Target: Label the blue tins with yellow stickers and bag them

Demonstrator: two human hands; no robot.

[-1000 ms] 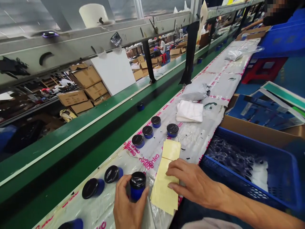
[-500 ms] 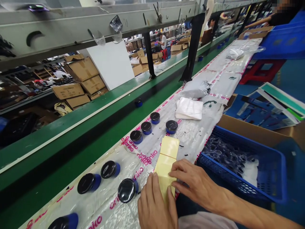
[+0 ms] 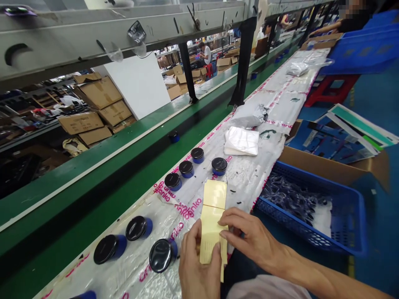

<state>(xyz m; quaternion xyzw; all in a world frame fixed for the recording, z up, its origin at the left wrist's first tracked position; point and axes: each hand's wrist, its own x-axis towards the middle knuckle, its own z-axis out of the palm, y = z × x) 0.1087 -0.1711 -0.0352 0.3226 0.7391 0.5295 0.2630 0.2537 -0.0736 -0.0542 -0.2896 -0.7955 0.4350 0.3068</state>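
Note:
A stack of pale yellow label sheets (image 3: 212,220), tied across by a thin brown band near its far end, lies lengthwise on the plastic-covered bench. My left hand (image 3: 199,268) grips its near end, thumb on the right side and fingers on the left. The thumb and fingers of my right hand (image 3: 249,234) pinch the stack's right edge around its middle. Just beyond the stack sits a round blue container with a black lid (image 3: 219,165). Another black-lidded container (image 3: 161,255) is left of my left hand, and several more stand along the bench.
A green conveyor (image 3: 124,166) runs along the left, carrying a small dark container (image 3: 173,136). White folded bags (image 3: 241,141) lie farther up the bench. At right, a blue basket (image 3: 358,224) holds clear plastic pieces. Overhead, a metal beam (image 3: 77,33) crosses. A co-worker's arm (image 3: 326,29) shows far right.
My left hand has shifted from lying with its fingers over the yellow sheets to gripping their near end by the sides. My right hand stays at the edge. The whole view has shifted slightly.

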